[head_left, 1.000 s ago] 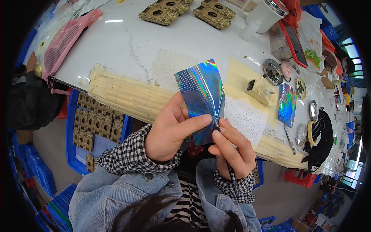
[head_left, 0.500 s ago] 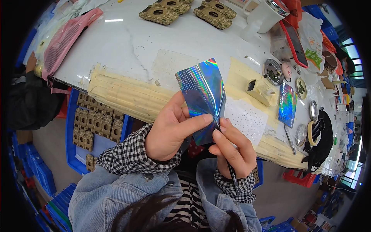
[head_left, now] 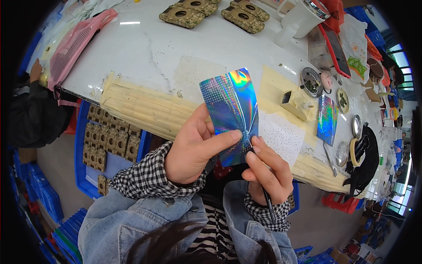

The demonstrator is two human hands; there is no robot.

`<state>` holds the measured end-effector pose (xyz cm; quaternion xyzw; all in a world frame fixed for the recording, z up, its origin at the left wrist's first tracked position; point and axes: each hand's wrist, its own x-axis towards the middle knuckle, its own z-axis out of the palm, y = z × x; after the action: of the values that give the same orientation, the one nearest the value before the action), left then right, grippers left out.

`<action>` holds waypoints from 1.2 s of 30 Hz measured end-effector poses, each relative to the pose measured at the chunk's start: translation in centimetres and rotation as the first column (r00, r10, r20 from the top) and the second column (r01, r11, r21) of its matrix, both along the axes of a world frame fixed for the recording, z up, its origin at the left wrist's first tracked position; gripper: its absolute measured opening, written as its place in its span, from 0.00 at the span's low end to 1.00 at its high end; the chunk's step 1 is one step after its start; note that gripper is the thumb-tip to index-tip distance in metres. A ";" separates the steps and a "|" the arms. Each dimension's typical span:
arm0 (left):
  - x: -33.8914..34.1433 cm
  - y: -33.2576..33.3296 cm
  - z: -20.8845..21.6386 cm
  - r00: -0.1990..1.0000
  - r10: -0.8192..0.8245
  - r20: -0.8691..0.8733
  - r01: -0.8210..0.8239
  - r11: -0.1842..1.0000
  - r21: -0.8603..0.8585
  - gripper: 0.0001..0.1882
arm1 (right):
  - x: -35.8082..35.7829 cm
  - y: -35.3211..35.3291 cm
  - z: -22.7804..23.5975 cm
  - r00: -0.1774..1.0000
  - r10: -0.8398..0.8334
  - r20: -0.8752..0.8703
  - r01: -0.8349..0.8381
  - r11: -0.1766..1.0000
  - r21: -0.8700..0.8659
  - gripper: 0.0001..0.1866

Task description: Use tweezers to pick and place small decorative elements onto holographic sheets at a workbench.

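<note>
My left hand (head_left: 200, 147) grips a shiny blue holographic sticker sheet (head_left: 226, 101), thumb pressed on its front and fingers behind. Rows of tiny pale dots cover its upper left part, and a crease runs down to the thumb. In my right hand (head_left: 271, 174) is a slim black tool, apparently tweezers (head_left: 268, 207), pinched between thumb and fingers. The working end lies at the sheet's lower right edge, mostly hidden by my fingertips. Behind the sheet, a white paper (head_left: 281, 138) dotted with tiny specks lies on the table.
Camouflage model tank hulls (head_left: 182, 15) sit at the far edge; more fill a blue crate (head_left: 81, 169) below left. To the right lie a taped block (head_left: 296, 104), a round tin (head_left: 311, 82), another holographic sheet (head_left: 326, 118) and silver tweezers (head_left: 329, 159). A pink basket (head_left: 77, 50) stands left.
The right hand has shifted slightly right with the black tweezers. The sheet has flattened out somewhat, its right edge spreading and its crease softening. My left hand stays in place.
</note>
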<state>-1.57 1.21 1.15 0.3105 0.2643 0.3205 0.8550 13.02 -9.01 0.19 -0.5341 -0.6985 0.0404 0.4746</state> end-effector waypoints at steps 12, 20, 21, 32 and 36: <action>-1.0 1.4 0.1 0.980 0.196 -0.020 -0.194 0.978 0.079 0.26 | 2.6 -1.2 -1.5 0.945 -0.230 0.232 0.259 0.960 -0.103 0.19; -1.1 1.2 0.2 0.977 0.211 0.003 -0.211 0.975 0.063 0.26 | 2.7 -0.3 -1.2 0.881 -0.215 0.421 0.284 0.953 -0.109 0.17; -1.1 1.3 0.1 0.977 0.213 0.000 -0.212 0.975 0.059 0.26 | 2.7 -0.1 -1.0 0.875 -0.197 0.443 0.278 0.952 -0.126 0.17; -1.0 1.2 0.2 0.983 0.184 -0.007 -0.183 0.982 0.037 0.25 | 3.8 -0.1 0.8 0.931 -0.147 0.334 0.223 0.953 -0.203 0.15; -1.1 1.2 -0.3 0.996 0.067 -0.058 -0.060 0.992 0.114 0.22 | 3.3 -1.0 1.0 0.970 -0.207 0.125 0.226 0.959 -0.169 0.13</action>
<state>-2.72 2.37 0.86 0.3592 0.2820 0.3520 0.8170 16.34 -10.01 1.19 -0.6498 -0.6535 0.0232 0.3876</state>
